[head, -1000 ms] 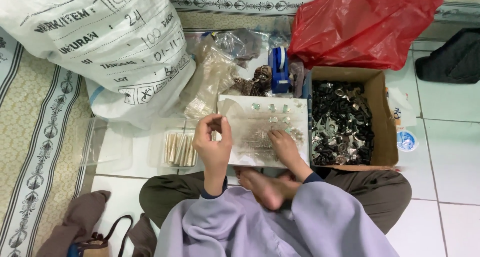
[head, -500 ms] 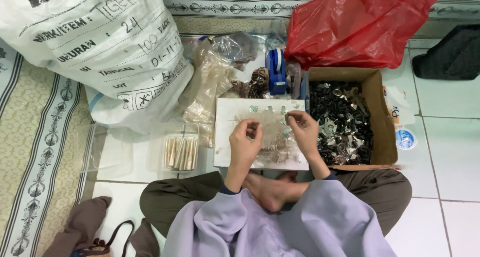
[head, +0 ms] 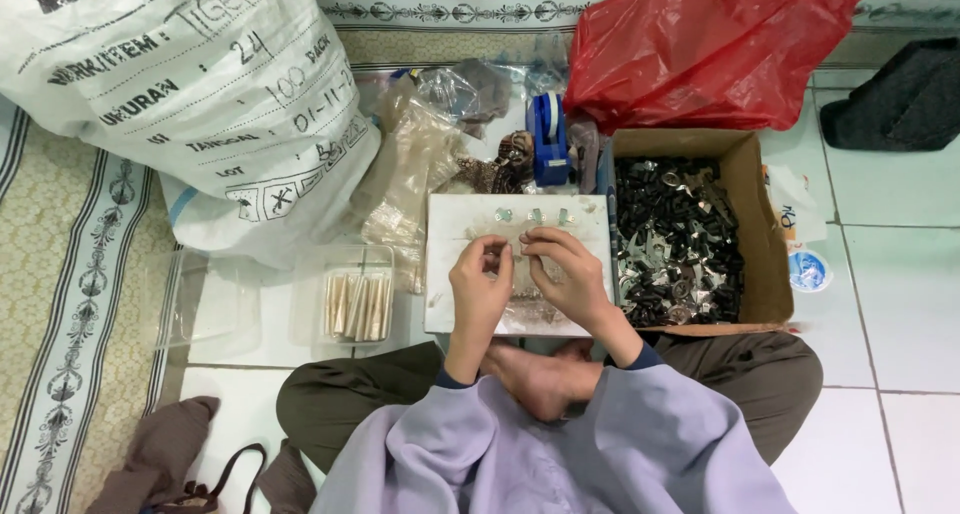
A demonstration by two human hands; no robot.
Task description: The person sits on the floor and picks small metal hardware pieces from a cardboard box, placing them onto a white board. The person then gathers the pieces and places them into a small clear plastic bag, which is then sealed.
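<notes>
Head view: both hands pinch a small piece above the white board [head: 450, 274], cardboard box [head: 752, 224] beside.

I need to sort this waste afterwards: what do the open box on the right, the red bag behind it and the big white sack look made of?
Box: brown corrugated cardboard by its look, matte, flaps open. Red bag: thin plastic film, glossy and crinkled. White sack: probably woven plastic; dull sheen, stiff folds, though the weave is too fine to confirm.
</notes>
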